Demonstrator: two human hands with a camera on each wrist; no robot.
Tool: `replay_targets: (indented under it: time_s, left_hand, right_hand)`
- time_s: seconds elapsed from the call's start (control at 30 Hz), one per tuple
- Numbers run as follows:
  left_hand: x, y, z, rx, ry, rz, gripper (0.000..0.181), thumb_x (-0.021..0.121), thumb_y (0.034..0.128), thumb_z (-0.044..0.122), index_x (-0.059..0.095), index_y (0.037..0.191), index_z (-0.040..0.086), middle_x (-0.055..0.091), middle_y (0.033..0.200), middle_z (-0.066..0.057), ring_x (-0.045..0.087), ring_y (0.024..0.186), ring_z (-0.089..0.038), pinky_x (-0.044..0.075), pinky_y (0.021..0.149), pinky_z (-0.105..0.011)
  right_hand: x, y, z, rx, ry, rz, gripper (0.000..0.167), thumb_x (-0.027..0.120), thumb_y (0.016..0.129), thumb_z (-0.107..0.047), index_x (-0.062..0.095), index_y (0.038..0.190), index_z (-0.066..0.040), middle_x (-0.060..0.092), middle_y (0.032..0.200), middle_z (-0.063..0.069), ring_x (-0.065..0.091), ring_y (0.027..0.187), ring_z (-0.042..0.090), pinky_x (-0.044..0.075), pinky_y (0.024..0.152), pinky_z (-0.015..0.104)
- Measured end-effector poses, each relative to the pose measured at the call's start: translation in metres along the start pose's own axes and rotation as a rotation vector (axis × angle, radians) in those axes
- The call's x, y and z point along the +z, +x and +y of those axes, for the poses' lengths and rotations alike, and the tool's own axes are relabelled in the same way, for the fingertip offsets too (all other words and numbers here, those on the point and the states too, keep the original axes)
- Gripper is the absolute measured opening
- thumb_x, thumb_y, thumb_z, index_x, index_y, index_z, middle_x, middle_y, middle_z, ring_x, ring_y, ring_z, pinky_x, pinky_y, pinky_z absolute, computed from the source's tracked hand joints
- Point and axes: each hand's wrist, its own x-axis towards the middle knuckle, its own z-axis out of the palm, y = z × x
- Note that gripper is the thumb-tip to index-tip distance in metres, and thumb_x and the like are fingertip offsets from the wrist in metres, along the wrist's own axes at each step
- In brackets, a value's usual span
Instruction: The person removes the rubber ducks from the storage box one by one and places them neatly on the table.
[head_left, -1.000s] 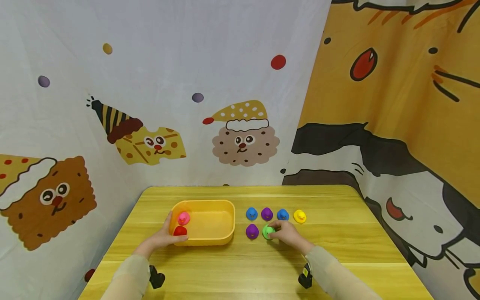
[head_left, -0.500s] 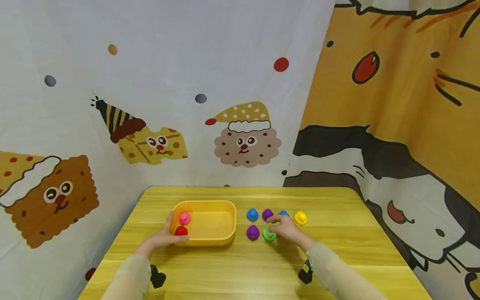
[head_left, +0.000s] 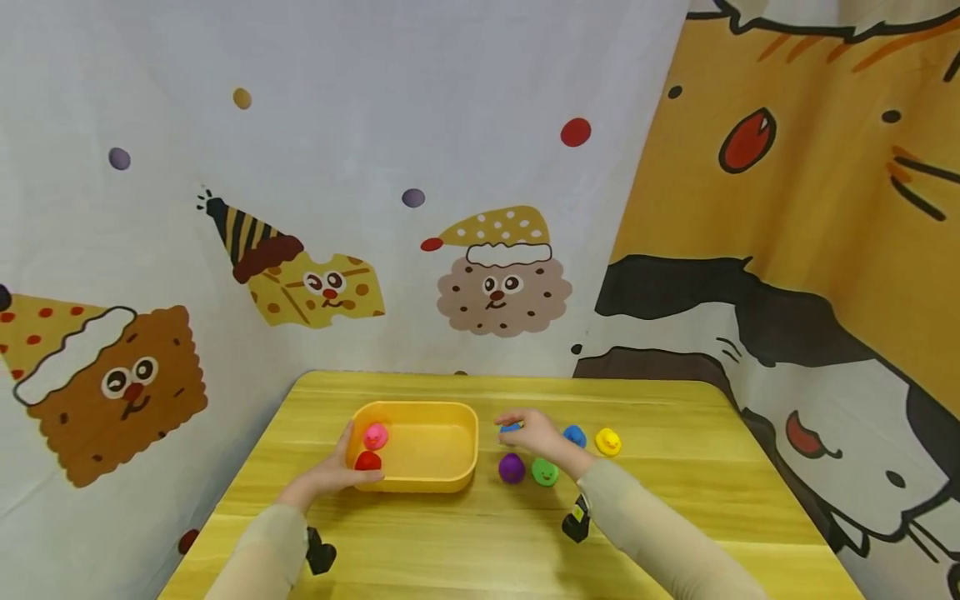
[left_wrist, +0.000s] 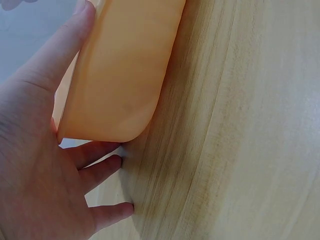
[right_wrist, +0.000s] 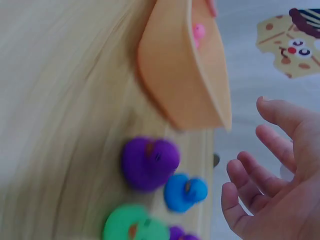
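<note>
My left hand (head_left: 330,477) holds the near-left corner of a yellow-orange plastic tub (left_wrist: 120,75), its thumb along the rim and its fingers by the end wall. Inside the tub are a pink toy duck (head_left: 376,436) and a red toy (head_left: 367,462). My right hand (head_left: 536,433), with nothing in it, is above the back row of toy ducks, its fingers loosely bent. It partly covers a blue duck (head_left: 510,427) and hides a purple duck (right_wrist: 180,234) in the head view. A purple duck (head_left: 512,468) and a green duck (head_left: 545,472) sit in front.
Another blue duck (head_left: 575,437) and a yellow duck (head_left: 608,442) stand to the right of my right hand. Everything rests on a wooden table (head_left: 450,542). A cartoon-printed cloth (head_left: 337,125) hangs behind the table's far edge.
My right hand has left the green duck and moved left and away from me, over the back row. The green duck stays on the table. My left hand keeps its place on the tub.
</note>
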Motion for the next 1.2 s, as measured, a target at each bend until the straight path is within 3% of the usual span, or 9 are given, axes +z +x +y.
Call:
replay_targets:
  time_s: [0.17,0.33,0.5,0.67,0.97,1.2]
  left_hand:
    - [0.0,-0.001,0.001,0.013,0.003,0.0,0.126,0.076,0.0803,0.043,-0.022,0.15,0.008,-0.006,0.156,-0.031,0.009,0.138,-0.053,0.007,0.108,-0.069]
    - [0.0,0.0,-0.001,0.031,-0.01,0.017,0.128,0.078,0.0784,0.042,-0.02,0.151,0.005,-0.005,0.156,-0.031,0.011,0.139,-0.052,0.007,0.109,-0.067]
    - [0.0,0.0,-0.001,0.064,-0.012,0.039,0.127,0.08,0.0779,0.039,-0.017,0.15,0.001,-0.003,0.154,-0.035,0.015,0.138,-0.053,0.01,0.109,-0.067]
    - [0.002,0.0,0.0,0.07,-0.019,0.055,0.126,0.08,0.078,0.039,-0.016,0.151,0.001,0.0,0.154,-0.035,0.017,0.137,-0.054,0.012,0.108,-0.067]
    - [0.006,0.004,-0.004,0.093,-0.049,0.056,0.13,0.081,0.0751,0.043,-0.016,0.152,0.005,-0.002,0.156,-0.031,0.013,0.14,-0.049,0.009,0.111,-0.063]
    - [0.003,0.017,-0.022,0.121,-0.12,0.066,0.133,0.086,0.0701,0.038,-0.013,0.153,0.005,0.001,0.157,-0.029,0.019,0.14,-0.045,0.015,0.112,-0.061]
  right_hand:
    - [0.015,0.019,-0.021,-0.049,0.007,-0.02,0.036,0.076,0.084,-0.021,0.069,0.116,-0.006,0.064,0.116,0.015,0.061,0.094,0.023,0.054,0.073,0.034]
    - [0.031,0.04,-0.038,-0.116,-0.014,-0.045,0.034,0.076,0.084,-0.024,0.071,0.114,-0.01,0.065,0.115,0.012,0.059,0.105,0.026,0.051,0.085,0.04]
    - [0.049,0.06,-0.055,-0.12,-0.014,-0.086,0.031,0.075,0.085,-0.026,0.072,0.114,-0.016,0.066,0.114,0.009,0.059,0.107,0.025,0.051,0.087,0.041]
    - [0.069,0.075,-0.07,-0.118,0.008,-0.137,0.029,0.073,0.087,-0.023,0.071,0.115,-0.015,0.065,0.116,0.01,0.059,0.106,0.025,0.051,0.086,0.041]
    - [0.102,0.1,-0.077,-0.143,-0.005,-0.144,0.032,0.073,0.086,-0.02,0.07,0.115,-0.008,0.065,0.115,0.015,0.06,0.103,0.026,0.052,0.083,0.039]
    - [0.121,0.114,-0.083,-0.153,-0.011,-0.164,0.038,0.073,0.086,-0.018,0.066,0.121,-0.003,0.063,0.121,0.019,0.059,0.11,0.03,0.051,0.087,0.042]
